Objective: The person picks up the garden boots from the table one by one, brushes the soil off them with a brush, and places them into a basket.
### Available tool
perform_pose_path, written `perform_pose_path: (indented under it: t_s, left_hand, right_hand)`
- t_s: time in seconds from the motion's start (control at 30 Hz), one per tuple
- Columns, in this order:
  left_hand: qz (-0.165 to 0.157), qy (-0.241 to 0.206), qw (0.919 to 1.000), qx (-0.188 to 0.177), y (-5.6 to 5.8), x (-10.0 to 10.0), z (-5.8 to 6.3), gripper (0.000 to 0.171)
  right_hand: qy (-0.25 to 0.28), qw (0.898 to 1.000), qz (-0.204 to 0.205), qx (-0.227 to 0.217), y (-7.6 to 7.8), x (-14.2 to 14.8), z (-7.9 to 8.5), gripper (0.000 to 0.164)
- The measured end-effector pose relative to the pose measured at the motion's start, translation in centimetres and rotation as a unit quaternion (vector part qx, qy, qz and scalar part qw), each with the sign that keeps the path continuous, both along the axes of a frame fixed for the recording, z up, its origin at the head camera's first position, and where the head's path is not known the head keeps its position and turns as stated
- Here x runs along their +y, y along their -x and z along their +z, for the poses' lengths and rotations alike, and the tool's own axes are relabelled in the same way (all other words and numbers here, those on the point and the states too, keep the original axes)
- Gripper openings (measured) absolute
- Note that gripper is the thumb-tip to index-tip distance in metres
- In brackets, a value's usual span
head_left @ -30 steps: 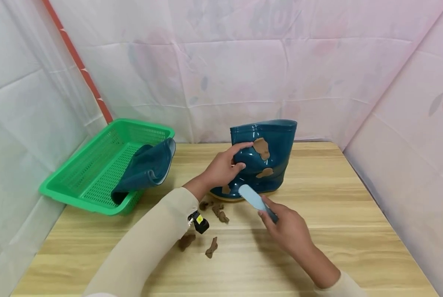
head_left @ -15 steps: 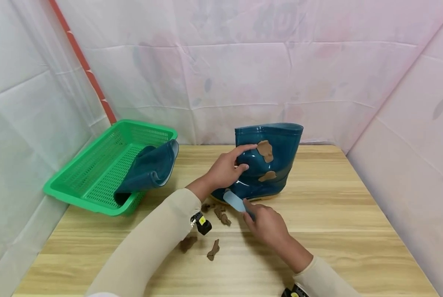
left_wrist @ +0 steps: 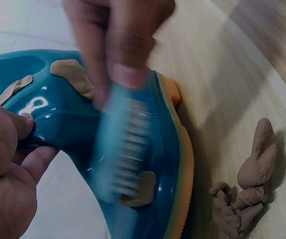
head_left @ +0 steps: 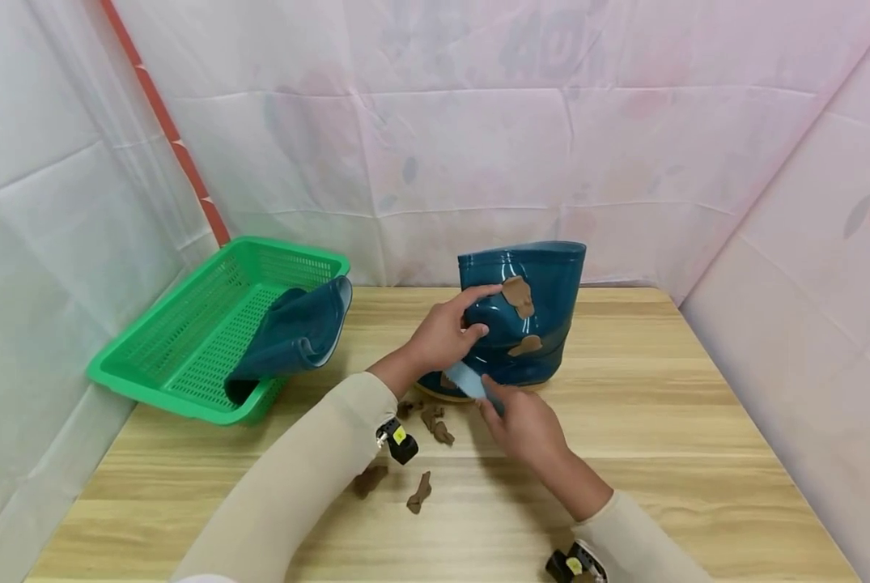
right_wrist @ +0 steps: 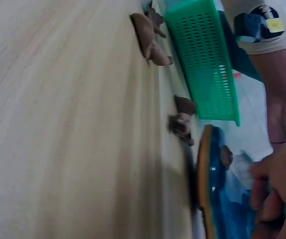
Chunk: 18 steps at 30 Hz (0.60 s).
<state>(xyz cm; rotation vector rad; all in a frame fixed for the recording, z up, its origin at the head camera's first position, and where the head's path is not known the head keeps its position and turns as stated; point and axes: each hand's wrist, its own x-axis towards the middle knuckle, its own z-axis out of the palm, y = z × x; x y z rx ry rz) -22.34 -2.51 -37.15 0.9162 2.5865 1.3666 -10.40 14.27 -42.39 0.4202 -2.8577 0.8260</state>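
Note:
A dark blue rubber boot [head_left: 558,312] with an orange-tan sole stands on the table, toe to the left. Brown clay-like patches [head_left: 518,296] stick to its shaft, and another patch [left_wrist: 144,190] is on the toe. My left hand [head_left: 442,334] grips the front of the boot at the ankle, thumb and fingers pinching the rubber. In my right hand [head_left: 528,425] is a light blue scrubbing brush [head_left: 466,379], held by its handle. Its bristles, blurred in the left wrist view, overlap the toe patch.
Several loose brown clay lumps [head_left: 435,423] lie on the wooden table [head_left: 668,453] before the boot. At the left stands a green perforated basket [head_left: 187,324] with a second blue boot [head_left: 289,332] leaning over its rim. Fabric walls [head_left: 464,162] close off the back and sides.
My right hand has carried the brush leftward and down from beside the boot to its toe, and the brush has turned to show its bristles. My left hand keeps its hold.

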Motion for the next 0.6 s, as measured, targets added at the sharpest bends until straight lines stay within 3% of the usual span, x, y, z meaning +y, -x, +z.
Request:
perform_pose_path:
  t_s: [0.13,0.37,0.6]
  left_hand:
    - [-0.011,0.004,0.9999,-0.002,-0.1,0.1,0.0,0.064]
    - [-0.014,0.0,0.9999,0.002,-0.1,0.4,0.3,0.063]
    - [-0.008,-0.003,1.0,0.005,0.1,0.3,0.1,0.064]
  right_hand:
    - [-0.015,0.999,0.004,-0.046,-0.8,0.0,-0.5,0.043]
    - [-0.013,0.999,0.019,-0.044,-2.1,0.5,0.0,0.042]
    - [0.03,1.0,0.003,-0.003,-0.4,0.6,1.3,0.043]
